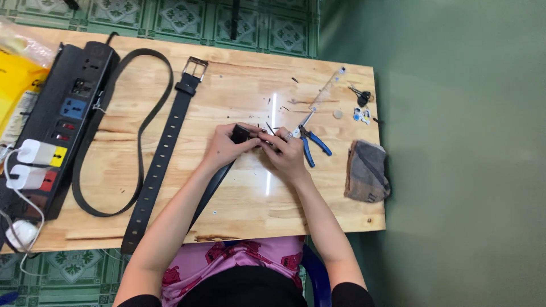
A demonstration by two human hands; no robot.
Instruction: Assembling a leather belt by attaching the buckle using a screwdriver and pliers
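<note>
Here both hands, left hand [227, 146] and right hand [286, 153], pinch a black belt end [241, 134] between them.

A wooden desk set on patterned green floor tiles beside a plain green surface.

A light wooden desk [239, 219] of jointed planks is seen from above, its top marked by dark scuffs and a bright streak of reflected light. The floor [187, 17] beyond its far edge and at the lower left is laid with green tiles bearing a pale square ornament. A smooth, dull green surface [460, 142] fills the right side. A blue chair edge [318, 278] is seen below the desk.
</note>
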